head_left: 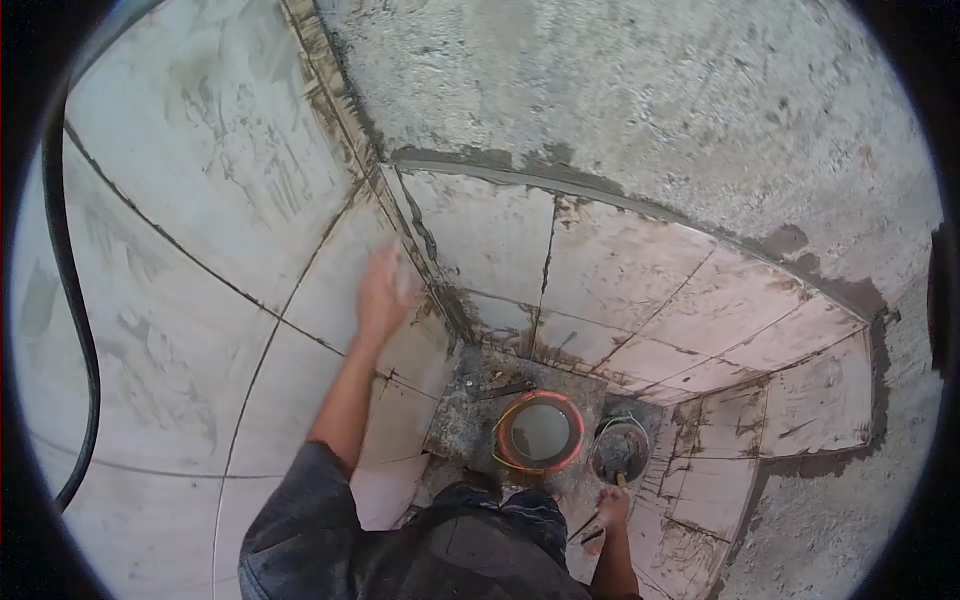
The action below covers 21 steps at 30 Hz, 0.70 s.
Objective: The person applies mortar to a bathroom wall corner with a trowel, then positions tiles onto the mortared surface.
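Observation:
My left hand (382, 297) is raised at the tiled wall (200, 240) on the left, close to the inner corner. Its fingers look stretched out, though motion blurs them, and I see nothing clear in them. Low on the right, my right hand (613, 508) is closed beside a dark bucket (612, 455) of grey mix. A tool with a yellowish handle (622, 482) stands in that bucket, its end right at my fingers. A thin dark object (585, 528) also shows by this hand; what exactly I grip cannot be made out.
An orange-rimmed bucket (577, 440) of cloudy water stands on the rough floor, with a dark tool (503, 390) lying behind it. Smeared tiles (640, 270) cover the lower facing wall, under bare rough plaster (620, 90). A black cable (75, 300) hangs at far left.

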### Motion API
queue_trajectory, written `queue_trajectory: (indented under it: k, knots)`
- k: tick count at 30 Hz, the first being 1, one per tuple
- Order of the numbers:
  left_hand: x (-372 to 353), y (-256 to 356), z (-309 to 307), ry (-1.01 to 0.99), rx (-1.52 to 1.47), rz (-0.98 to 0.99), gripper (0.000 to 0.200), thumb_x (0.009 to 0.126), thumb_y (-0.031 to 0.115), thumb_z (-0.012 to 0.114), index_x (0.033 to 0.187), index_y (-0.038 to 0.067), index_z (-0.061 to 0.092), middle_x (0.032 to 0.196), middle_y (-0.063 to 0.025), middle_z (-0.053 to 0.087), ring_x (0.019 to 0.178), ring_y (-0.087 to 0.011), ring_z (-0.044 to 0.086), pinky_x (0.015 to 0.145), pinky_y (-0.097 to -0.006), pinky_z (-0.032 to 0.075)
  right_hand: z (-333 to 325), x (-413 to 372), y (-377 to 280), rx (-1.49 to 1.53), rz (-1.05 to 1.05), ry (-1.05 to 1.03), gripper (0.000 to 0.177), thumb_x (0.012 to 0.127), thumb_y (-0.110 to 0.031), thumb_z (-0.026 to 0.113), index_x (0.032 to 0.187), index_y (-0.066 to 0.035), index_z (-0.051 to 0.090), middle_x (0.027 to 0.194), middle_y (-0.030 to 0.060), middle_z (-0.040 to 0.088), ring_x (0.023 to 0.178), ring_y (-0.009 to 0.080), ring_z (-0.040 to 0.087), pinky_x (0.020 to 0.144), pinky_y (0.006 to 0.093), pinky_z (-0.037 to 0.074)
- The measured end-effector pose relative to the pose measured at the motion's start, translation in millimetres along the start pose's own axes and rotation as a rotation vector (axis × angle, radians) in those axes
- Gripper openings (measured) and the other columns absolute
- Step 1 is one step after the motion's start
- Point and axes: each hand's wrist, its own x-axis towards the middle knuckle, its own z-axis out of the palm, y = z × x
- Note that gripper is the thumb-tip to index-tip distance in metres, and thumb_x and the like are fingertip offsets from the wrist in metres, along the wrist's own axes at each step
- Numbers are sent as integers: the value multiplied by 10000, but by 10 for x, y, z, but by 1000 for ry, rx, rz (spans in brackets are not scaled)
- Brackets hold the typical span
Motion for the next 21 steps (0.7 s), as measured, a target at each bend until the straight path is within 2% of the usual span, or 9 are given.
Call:
queue_trajectory:
  k: [1,3,4,7,9,11,13,17,21]
  knots:
    - [281,31,-126,96,155,119,479,851,109,642,1308,22,530,1143,-232,604,1078,-395,576,922,-434,473,110,11,-314,-65,-24,-13,235,940,-141,546,730,-49,599,594,44,564,424,142,508,367,304,376]
    - [791,322,-443,77,205,94,422,867,89,615,1284,76,561,1142,-228,601,1062,-391,583,891,-421,501,123,172,-440,-78,-39,24,231,940,-138,554,731,-50,594,596,43,569,423,140,507,378,297,383]
    - [958,348,-469,78,221,98,422,867,89,615,1284,76,561,1142,-228,601,1062,-391,583,891,-421,501,106,241,-481,-98,-57,78,227,941,-136,563,731,-52,589,599,42,574,422,139,506,388,290,390]
    - [1372,282,-528,0,348,171,292,885,114,586,1177,104,606,1076,-179,612,963,-361,631,780,-413,542,-142,339,-550,-200,-31,50,221,935,-153,604,741,-47,591,609,47,583,437,137,513,408,283,408]
    - [1544,81,-461,-172,561,281,155,892,163,567,1023,100,621,968,-128,614,834,-338,663,689,-442,548,-413,633,-128,-277,-58,55,215,931,-172,617,758,-45,598,613,50,583,442,139,515,406,287,408]
    - [1672,98,-473,-225,611,308,139,889,182,562,983,96,617,930,-117,609,799,-333,666,663,-445,549,-648,753,83,-358,-81,67,213,927,-190,629,775,-44,605,617,53,583,447,141,517,405,291,408]
    - [1765,68,-432,-281,654,333,135,885,200,556,942,93,614,892,-105,605,765,-328,669,638,-448,549,-863,764,136,518,190,-90,240,925,-228,637,771,-49,592,599,52,568,450,146,521,394,295,405]
    - [1817,120,-381,-347,775,346,126,879,206,549,916,111,621,875,-94,613,768,-320,672,635,-442,557,-1091,864,429,565,212,-140,238,926,-219,629,761,-56,575,595,53,554,433,144,509,376,287,402]
    - [1832,95,-329,-374,826,364,120,882,223,556,903,118,610,880,-90,611,767,-316,673,634,-441,558,-1177,1060,780,495,220,-107,195,897,-197,585,741,-80,578,617,43,575,505,194,560,444,390,449]
